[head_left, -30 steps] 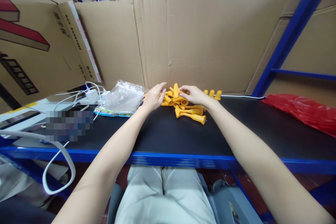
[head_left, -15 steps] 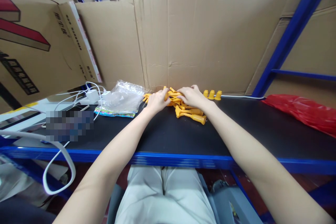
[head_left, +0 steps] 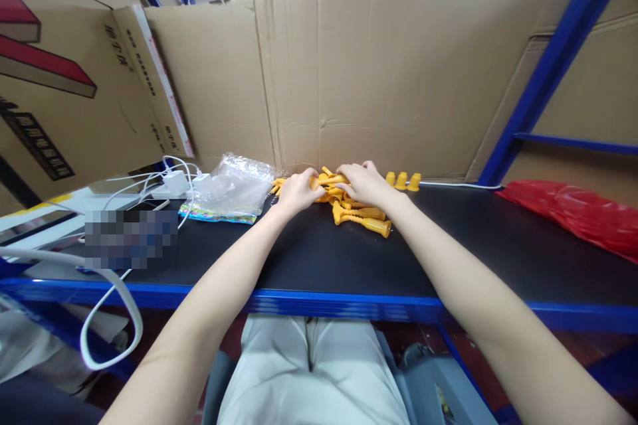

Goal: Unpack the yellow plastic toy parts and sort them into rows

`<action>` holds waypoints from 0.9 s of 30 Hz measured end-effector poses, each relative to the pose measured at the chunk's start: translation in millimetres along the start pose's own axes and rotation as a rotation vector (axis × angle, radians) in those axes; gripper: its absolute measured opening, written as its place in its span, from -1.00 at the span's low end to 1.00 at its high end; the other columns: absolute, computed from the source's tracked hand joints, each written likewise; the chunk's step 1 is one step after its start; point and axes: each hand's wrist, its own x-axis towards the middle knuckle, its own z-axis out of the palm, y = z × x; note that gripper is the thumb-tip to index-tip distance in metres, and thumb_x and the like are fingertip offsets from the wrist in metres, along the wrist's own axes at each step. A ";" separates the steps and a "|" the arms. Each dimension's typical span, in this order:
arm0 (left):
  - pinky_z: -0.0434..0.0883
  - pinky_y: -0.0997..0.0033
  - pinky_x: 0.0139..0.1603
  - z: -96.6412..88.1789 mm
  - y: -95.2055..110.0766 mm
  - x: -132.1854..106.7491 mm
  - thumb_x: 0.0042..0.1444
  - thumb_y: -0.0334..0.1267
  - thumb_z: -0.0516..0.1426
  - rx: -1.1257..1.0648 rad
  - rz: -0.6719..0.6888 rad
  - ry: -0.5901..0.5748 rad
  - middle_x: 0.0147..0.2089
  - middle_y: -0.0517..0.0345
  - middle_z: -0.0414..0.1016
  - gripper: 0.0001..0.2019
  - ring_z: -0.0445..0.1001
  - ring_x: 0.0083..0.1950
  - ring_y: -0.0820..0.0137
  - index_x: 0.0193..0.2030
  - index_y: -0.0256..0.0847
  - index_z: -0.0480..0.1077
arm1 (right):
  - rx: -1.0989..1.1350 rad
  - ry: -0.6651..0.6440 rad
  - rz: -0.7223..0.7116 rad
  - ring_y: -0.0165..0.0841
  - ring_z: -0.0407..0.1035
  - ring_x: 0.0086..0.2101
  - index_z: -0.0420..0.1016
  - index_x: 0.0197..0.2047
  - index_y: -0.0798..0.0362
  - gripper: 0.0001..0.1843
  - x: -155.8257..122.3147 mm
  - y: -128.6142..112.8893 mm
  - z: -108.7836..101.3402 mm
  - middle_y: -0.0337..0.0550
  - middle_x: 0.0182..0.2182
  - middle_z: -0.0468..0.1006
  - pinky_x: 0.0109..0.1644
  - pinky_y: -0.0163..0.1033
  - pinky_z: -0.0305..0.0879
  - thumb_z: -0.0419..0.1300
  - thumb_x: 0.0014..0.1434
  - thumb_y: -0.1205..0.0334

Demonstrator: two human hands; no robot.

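Observation:
A pile of yellow plastic trumpet-shaped pieces (head_left: 359,214) lies on the black shelf top (head_left: 349,259) close to the cardboard back wall. My left hand (head_left: 296,191) rests on the left side of the pile, its fingers curled round one yellow piece (head_left: 315,182). From the right, my right hand (head_left: 365,184) lies over the top of the pile with its fingers bent onto the pieces. Three small yellow caps (head_left: 401,180) stand in a row just right of my right hand.
A crinkled clear plastic bag (head_left: 230,187) lies left of the pile, with white chargers and cables (head_left: 172,180) beyond it. A red plastic bag (head_left: 578,212) lies at the right. Cardboard (head_left: 373,73) walls the back; a blue rail (head_left: 323,302) edges the shelf.
Both hands have come down from hovering onto the pile and closed over the yellow pieces; the left fingers went from stretched out to curled.

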 end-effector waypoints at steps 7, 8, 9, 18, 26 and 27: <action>0.34 0.32 -0.16 -0.4 -0.5 0.0 0.01 -0.09 0.12 0.015 -0.017 -0.022 -0.24 0.06 0.56 -0.61 0.51 -0.15 0.18 -0.01 -0.11 0.40 | -0.051 0.016 -0.029 -0.20 0.30 -0.14 0.34 -0.10 0.08 -0.82 0.3 0.4 -0.9 -0.03 -0.19 0.51 -0.09 -0.13 -0.05 0.05 0.21 0.33; 0.34 0.32 -0.16 0.8 -0.7 0.8 0.00 -0.09 0.12 -0.002 -0.026 -0.026 -0.24 0.06 0.56 -0.62 0.51 -0.15 0.18 -0.03 -0.12 0.41 | -0.063 0.045 -0.031 -0.21 0.30 -0.15 0.33 -0.10 0.08 -0.81 0.3 0.5 -1.7 -0.04 -0.20 0.50 -0.08 -0.13 -0.06 0.06 0.19 0.36; 0.34 0.32 -0.16 2.0 -1.0 1.8 0.00 -0.09 0.12 -0.020 -0.032 -0.031 -0.24 0.06 0.55 -0.63 0.50 -0.15 0.19 -0.05 -0.12 0.42 | -0.075 0.067 -0.032 -0.21 0.30 -0.16 0.32 -0.09 0.07 -0.79 0.2 0.8 -2.2 -0.05 -0.20 0.50 -0.07 -0.13 -0.06 0.06 0.18 0.39; 0.34 0.35 -0.18 4.8 -15.7 6.8 -0.02 -0.09 0.13 -0.041 -0.124 -0.036 -0.23 0.02 0.54 -0.66 0.48 -0.17 0.22 -0.11 -0.17 0.44 | -0.058 0.092 0.115 -0.15 0.30 -0.12 0.32 -0.07 0.09 -0.78 -3.0 18.9 3.8 0.02 -0.17 0.50 -0.09 -0.10 0.02 0.01 0.23 0.28; 0.30 0.38 -0.22 12.5 -40.9 9.1 0.07 -0.08 0.05 -0.040 -0.208 0.038 -0.26 0.04 0.54 -0.68 0.48 -0.20 0.25 -0.09 -0.13 0.42 | 0.027 0.426 0.636 -0.10 0.21 -0.04 0.42 -0.05 0.09 -0.66 -28.7 90.5 18.3 0.10 -0.06 0.40 0.01 0.03 0.09 0.04 0.20 0.10; 0.30 0.39 -0.23 13.6 -43.9 9.7 0.08 -0.07 0.04 -0.049 -0.219 0.052 -0.25 0.05 0.54 -0.69 0.48 -0.20 0.26 -0.09 -0.12 0.41 | 0.027 0.457 0.749 -0.09 0.19 -0.02 0.44 -0.06 0.08 -0.65 -37.5 101.9 23.2 0.10 -0.05 0.38 0.02 0.06 0.08 0.06 0.18 0.08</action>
